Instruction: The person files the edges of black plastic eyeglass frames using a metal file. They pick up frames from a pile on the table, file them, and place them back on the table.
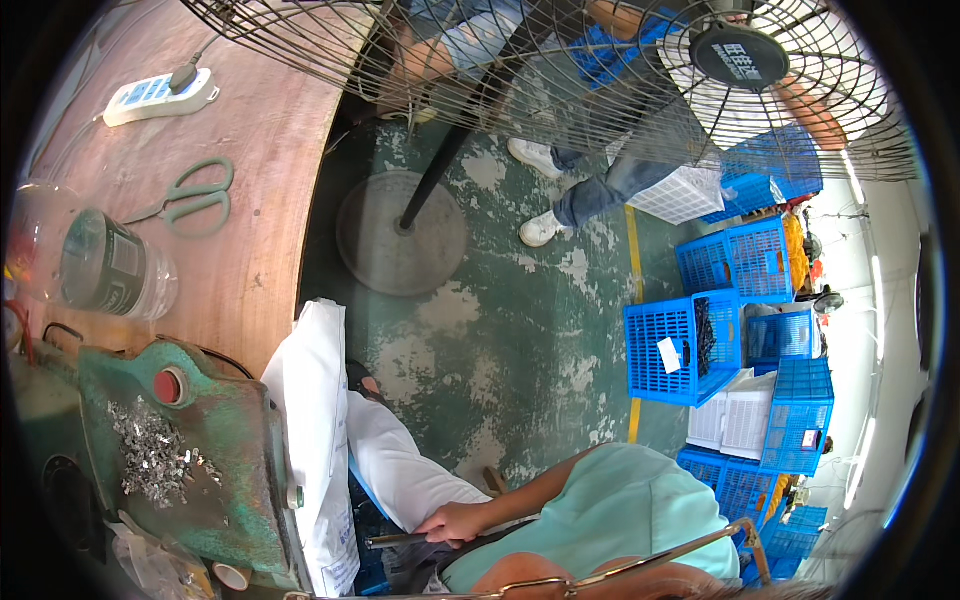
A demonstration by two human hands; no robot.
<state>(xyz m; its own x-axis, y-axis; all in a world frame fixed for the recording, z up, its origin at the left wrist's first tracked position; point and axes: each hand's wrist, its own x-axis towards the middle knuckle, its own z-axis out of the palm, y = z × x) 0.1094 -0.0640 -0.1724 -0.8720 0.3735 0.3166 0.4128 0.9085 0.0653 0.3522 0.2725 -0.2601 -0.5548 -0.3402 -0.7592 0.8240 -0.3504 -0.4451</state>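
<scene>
My right hand rests by my lap with its fingers curled round a dark grey metal bar; the bar's far end is hidden in the grip. My left hand is out of sight. A tall white woven sack stands just left of my knees. Beyond it is a worn green metal machine top, with a heap of small silvery metal pieces and a red push button on it. A clear plastic bag and a tape roll lie at its near edge.
A wooden table holds scissors, a plastic bottle and a power strip. A large caged fan on a round base stands ahead. Blue crates line the right; other people stand behind the fan.
</scene>
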